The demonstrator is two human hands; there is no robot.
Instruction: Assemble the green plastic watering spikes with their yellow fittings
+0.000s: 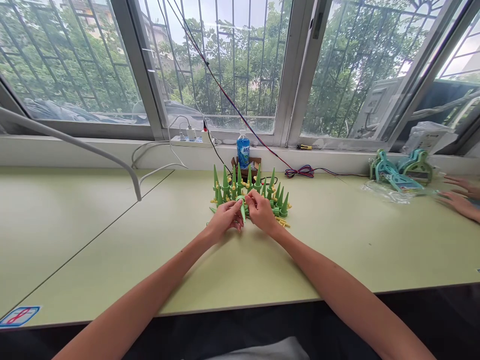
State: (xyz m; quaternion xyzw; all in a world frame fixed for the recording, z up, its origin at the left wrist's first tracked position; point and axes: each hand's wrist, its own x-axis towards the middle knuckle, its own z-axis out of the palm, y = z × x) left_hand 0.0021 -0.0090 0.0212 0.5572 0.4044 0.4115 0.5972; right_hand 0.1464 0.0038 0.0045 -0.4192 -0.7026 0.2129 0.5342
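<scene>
Head view, starting from the left edge: what there?

Pale yellow-green table, running the full width; blue-edged sticker at the near left corner; thick whitish tube arching in above; barred windows all along the back, with green trees outside.

And moving right?

On the window ledge, a white power strip with plugs; below, on the table, a tight cluster of standing green spikes, with small yellow pieces among and beside them; in front of the cluster, the left hand, clasping a single green spike between thumb and fingers, narrow tip angled down toward the near edge.

Behind the cluster?

A bottle of blue liquid, by a small brown box.

And the right hand?

Close beside the left, fingers curled in at the wide upper end of the same spike; fingertips partly hidden, so cannot tell whether gripping or only touching.

Farther right?

Coiled red-and-blue cable on the table; small yellow-and-black object on the ledge above; teal and green plastic clips, heaped by clear wrapping; at the right edge, another person's hands, well apart from the spikes.
</scene>
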